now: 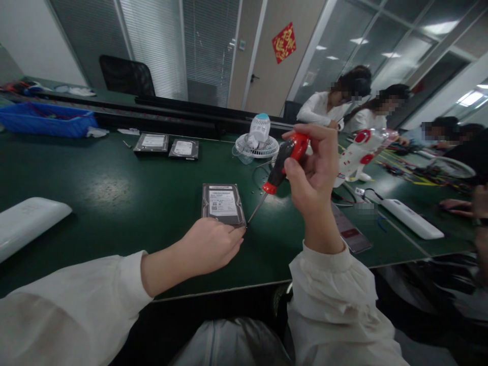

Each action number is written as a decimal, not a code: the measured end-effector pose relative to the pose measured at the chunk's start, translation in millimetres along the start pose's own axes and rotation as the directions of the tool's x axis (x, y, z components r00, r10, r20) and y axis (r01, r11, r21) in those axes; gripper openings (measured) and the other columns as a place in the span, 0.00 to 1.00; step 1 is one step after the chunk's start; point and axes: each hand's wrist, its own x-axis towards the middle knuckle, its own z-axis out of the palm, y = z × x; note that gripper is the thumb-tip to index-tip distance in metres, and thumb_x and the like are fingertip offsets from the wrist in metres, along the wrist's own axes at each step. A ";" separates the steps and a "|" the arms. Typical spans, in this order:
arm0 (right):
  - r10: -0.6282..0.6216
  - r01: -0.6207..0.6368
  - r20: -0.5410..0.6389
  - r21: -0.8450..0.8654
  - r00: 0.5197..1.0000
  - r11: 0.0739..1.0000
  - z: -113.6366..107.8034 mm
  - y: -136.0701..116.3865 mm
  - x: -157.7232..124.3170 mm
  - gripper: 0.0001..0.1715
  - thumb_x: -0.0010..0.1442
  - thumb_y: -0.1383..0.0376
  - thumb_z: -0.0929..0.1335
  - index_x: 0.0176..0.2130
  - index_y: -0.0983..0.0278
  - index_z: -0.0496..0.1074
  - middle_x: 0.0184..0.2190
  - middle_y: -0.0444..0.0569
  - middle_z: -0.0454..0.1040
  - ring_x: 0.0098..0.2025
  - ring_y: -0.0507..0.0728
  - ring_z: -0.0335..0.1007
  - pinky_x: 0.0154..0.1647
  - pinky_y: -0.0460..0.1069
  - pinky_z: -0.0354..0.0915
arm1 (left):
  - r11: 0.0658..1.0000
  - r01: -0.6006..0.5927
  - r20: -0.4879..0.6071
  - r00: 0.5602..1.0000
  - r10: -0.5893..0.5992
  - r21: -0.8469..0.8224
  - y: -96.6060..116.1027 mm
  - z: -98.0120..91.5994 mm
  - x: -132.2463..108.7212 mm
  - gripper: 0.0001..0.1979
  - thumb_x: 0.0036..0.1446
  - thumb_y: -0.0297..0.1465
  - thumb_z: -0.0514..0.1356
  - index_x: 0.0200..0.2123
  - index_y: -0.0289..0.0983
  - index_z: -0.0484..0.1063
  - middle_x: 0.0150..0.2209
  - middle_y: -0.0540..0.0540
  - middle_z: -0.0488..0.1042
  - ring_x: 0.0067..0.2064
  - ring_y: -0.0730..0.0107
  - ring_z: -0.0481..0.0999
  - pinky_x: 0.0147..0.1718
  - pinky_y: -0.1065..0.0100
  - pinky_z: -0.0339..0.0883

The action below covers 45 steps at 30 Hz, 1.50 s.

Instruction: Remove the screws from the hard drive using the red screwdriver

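Note:
A silver and black hard drive [221, 199] with a white label lies flat on the green table in front of me. My left hand [213, 244] is at its near edge, covering that edge. Its fingers are curled together, and their tips meet at the near right corner; what they pinch, if anything, is too small or hidden to tell. Raised to the right, my right hand [314, 168] is closed around the red and black handle of a screwdriver [280, 165]. The shaft slants down to the left, its tip right by my left fingertips and the drive's corner.
Two more hard drives [151, 143] lie farther back, near a small white fan [260, 134]. Tiny screws [261, 192] are scattered beside the shaft. A phone [351, 229] and a white power strip [414, 218] lie right; a blue bin [48, 119] stands left. Several people sit at the far right.

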 end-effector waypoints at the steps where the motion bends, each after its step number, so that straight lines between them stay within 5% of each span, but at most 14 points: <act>1: 0.003 -0.003 0.010 -0.005 1.000 1.000 -0.1 0.4 -0.2 0.23 0.63 0.51 0.68 0.56 0.49 0.68 0.49 0.49 0.70 0.51 0.63 0.73 0.44 0.60 0.78 | 1.000 0.000 0.000 1.000 0.000 -0.001 0.1 -0.1 0.0 0.13 0.68 0.30 0.55 0.47 0.33 0.78 0.36 0.44 0.84 0.32 0.60 0.83 0.29 0.62 0.73; 7: 0.006 -0.008 -0.043 -0.036 0.999 0.999 2.7 -3.1 0.7 0.25 0.58 0.54 0.74 0.54 0.49 0.69 0.47 0.48 0.71 0.50 0.62 0.74 0.42 0.58 0.78 | 1.000 0.006 0.010 1.000 -0.006 0.007 0.4 -1.5 -0.6 0.12 0.67 0.31 0.56 0.47 0.34 0.78 0.34 0.45 0.84 0.31 0.61 0.83 0.28 0.62 0.73; 15: -0.015 0.016 0.029 -0.039 0.999 0.999 -2.9 -8.7 1.6 0.21 0.65 0.50 0.65 0.55 0.51 0.69 0.46 0.49 0.75 0.42 0.61 0.71 0.44 0.61 0.72 | 1.000 -0.003 0.001 1.000 0.003 0.013 -0.1 -0.8 0.4 0.12 0.66 0.30 0.56 0.47 0.33 0.78 0.34 0.45 0.84 0.31 0.60 0.83 0.27 0.62 0.72; 21: -0.025 0.023 -0.016 -0.119 1.000 0.993 0.9 -9.9 2.8 0.20 0.60 0.52 0.72 0.51 0.50 0.70 0.43 0.48 0.75 0.39 0.59 0.70 0.42 0.58 0.72 | 1.000 -0.001 -0.005 1.000 0.001 0.005 0.2 -1.4 -0.3 0.12 0.67 0.30 0.56 0.46 0.33 0.78 0.34 0.45 0.84 0.31 0.61 0.83 0.27 0.63 0.73; 28: 0.015 -0.013 0.009 -0.158 1.000 0.987 -5.2 -7.2 0.7 0.23 0.64 0.43 0.61 0.50 0.50 0.70 0.47 0.52 0.73 0.51 0.68 0.69 0.53 0.66 0.69 | 1.000 -0.006 0.008 1.000 0.006 -0.002 -0.8 -1.1 -1.1 0.12 0.67 0.30 0.56 0.47 0.33 0.77 0.36 0.43 0.84 0.33 0.62 0.83 0.30 0.64 0.73; 32: -0.065 0.064 0.003 -0.194 0.998 0.979 -3.9 -9.3 5.0 0.14 0.64 0.54 0.67 0.49 0.51 0.71 0.43 0.49 0.74 0.49 0.64 0.70 0.53 0.63 0.70 | 1.000 -0.001 0.002 1.000 0.001 0.001 -0.5 -0.9 -1.0 0.12 0.67 0.30 0.56 0.47 0.33 0.77 0.34 0.44 0.84 0.32 0.61 0.83 0.28 0.63 0.73; 36: -0.075 0.079 0.026 -0.157 0.997 0.984 -3.7 -10.3 7.1 0.22 0.59 0.62 0.72 0.53 0.53 0.70 0.45 0.49 0.73 0.47 0.60 0.71 0.49 0.60 0.72 | 1.000 0.001 -0.003 1.000 -0.001 -0.003 -0.3 -1.0 -1.3 0.12 0.67 0.30 0.55 0.47 0.33 0.78 0.34 0.45 0.84 0.32 0.61 0.83 0.28 0.63 0.73; 41: -0.015 0.016 0.006 -0.042 1.000 0.999 -2.6 -2.1 3.3 0.27 0.58 0.56 0.73 0.55 0.50 0.65 0.50 0.49 0.68 0.53 0.62 0.70 0.55 0.63 0.73 | 1.000 0.001 0.005 1.000 -0.001 -0.011 -1.0 -1.6 -0.9 0.12 0.67 0.30 0.56 0.47 0.33 0.78 0.36 0.44 0.84 0.33 0.61 0.83 0.29 0.64 0.73; 45: 0.024 -0.025 -0.013 -0.011 1.000 1.000 -0.4 3.5 1.8 0.27 0.56 0.53 0.74 0.53 0.50 0.66 0.50 0.49 0.67 0.55 0.63 0.69 0.50 0.61 0.76 | 1.000 -0.001 -0.015 1.000 0.001 -0.015 -1.0 -1.9 -0.3 0.12 0.67 0.30 0.56 0.47 0.33 0.78 0.34 0.45 0.84 0.32 0.61 0.83 0.28 0.63 0.73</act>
